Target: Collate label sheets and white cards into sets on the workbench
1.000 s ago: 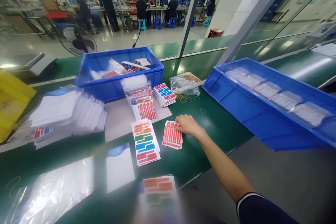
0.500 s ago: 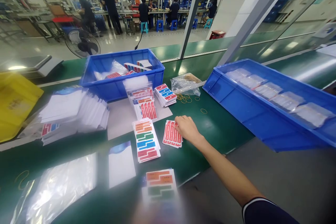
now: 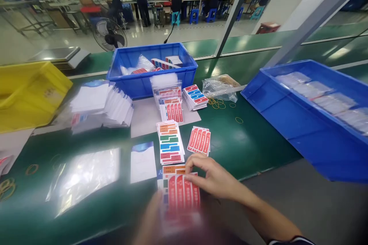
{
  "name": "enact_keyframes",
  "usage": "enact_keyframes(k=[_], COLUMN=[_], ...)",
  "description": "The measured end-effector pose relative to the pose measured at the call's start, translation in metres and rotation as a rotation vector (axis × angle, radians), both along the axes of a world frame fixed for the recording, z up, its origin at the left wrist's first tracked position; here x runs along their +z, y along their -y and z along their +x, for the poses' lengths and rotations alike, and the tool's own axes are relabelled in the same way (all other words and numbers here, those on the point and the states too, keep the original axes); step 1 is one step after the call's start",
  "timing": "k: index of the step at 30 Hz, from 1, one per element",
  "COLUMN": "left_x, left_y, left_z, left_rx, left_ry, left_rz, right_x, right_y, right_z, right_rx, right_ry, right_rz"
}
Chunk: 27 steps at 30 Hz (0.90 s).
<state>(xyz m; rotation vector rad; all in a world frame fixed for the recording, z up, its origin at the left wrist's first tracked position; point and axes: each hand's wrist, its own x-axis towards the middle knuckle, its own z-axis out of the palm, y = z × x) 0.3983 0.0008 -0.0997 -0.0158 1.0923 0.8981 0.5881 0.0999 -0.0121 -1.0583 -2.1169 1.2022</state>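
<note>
At the bottom middle of the frame, our right hand (image 3: 214,178) pinches a red sheet (image 3: 184,193) by its top edge and lays it on a small pile, maybe to keep the pile neat. Our left hand (image 3: 151,214) is a blur under the pile, so we cannot tell its grip. The sheet has red strips in rows. More red sheets (image 3: 199,140) lie just above, on the green table (image 3: 244,141).

Red label sheet (image 3: 184,195), flat atop multicolour sheet stack (image 3: 171,170), near table edge

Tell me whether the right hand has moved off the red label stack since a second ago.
Yes. The right hand left the red label stack and came toward the body, now laying a red sheet on the near pile.
</note>
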Motion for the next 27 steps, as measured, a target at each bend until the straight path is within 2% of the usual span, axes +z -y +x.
enact_keyframes(k=[3,5,7,9,12,14,17,19,21,24,26,27], left_x=[0.006,0.018,0.035,0.052,0.07,0.075,0.076,0.077,0.078,0.075,0.066,0.06], left_y=[-0.007,-0.013,-0.019,-0.025,-0.036,-0.043,-0.05,-0.051,-0.051,-0.051,-0.05,-0.049], left_z=[0.002,0.0,-0.006,-0.013,-0.018,-0.015,-0.007,-0.008,-0.017,-0.055,-0.091,-0.11], left_rx=[-0.117,-0.255,-0.428,-0.629,-0.953,-1.154,-1.345,-1.358,-1.256,-0.885,-0.604,-0.504], left_ry=[-0.23,-0.37,-0.437,-0.553,-0.965,-1.244,-1.409,-1.395,-1.341,-1.36,-1.553,-1.685], left_rz=[0.153,0.276,0.376,0.526,0.737,0.754,0.727,0.75,0.768,0.631,0.374,0.209], right_x=[-0.022,-0.031,-0.034,-0.035,-0.044,-0.056,-0.079,-0.091,-0.1,-0.106,-0.109,-0.111], right_y=[0.014,0.018,0.019,0.018,0.018,0.018,0.019,0.019,0.02,0.019,0.018,0.018], right_z=[-0.02,-0.024,-0.021,-0.015,-0.01,-0.01,-0.016,-0.022,-0.026,-0.027,-0.025,-0.023], right_rx=[-0.061,-0.079,-0.065,0.005,0.088,0.095,0.085,0.072,0.081,0.121,0.122,0.12], right_ry=[0.082,0.096,0.07,0.019,-0.046,-0.077,-0.132,-0.177,-0.234,-0.326,-0.372,-0.386], right_rz=[0.194,0.292,0.323,0.285,0.153,0.033,-0.118,-0.174,-0.22,-0.245,-0.236,-0.235])
